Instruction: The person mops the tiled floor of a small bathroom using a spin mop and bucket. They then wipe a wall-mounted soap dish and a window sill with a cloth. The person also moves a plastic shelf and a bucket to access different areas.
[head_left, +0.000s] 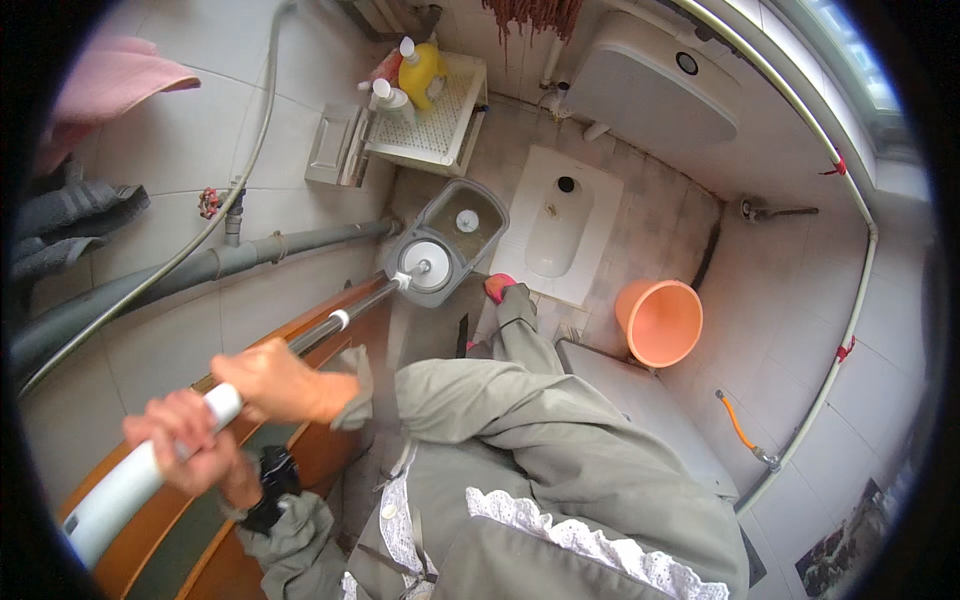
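Observation:
Both my hands are wrapped around a spin mop's handle. My left hand (184, 442), with a black band at the wrist, holds the thick white grip (124, 495). Farther down the pole, my right hand (281, 382) closes near the white collar. From there the steel mop pole (337, 321) slants to a round white mop plate (427, 264), which sits in the near compartment of a grey two-part mop bucket (501, 208). In the far compartment a small white disc (466, 220) shows in murky liquid. The underside of the mop head is hidden.
A squat toilet (517, 232) lies right of the bucket, below a cistern (637, 97). An orange bucket (664, 322) stands farther right. Pump bottles (424, 71) stand on a white shelf (442, 139). A grey pipe (300, 244) and a wooden door (360, 315) flank the left side.

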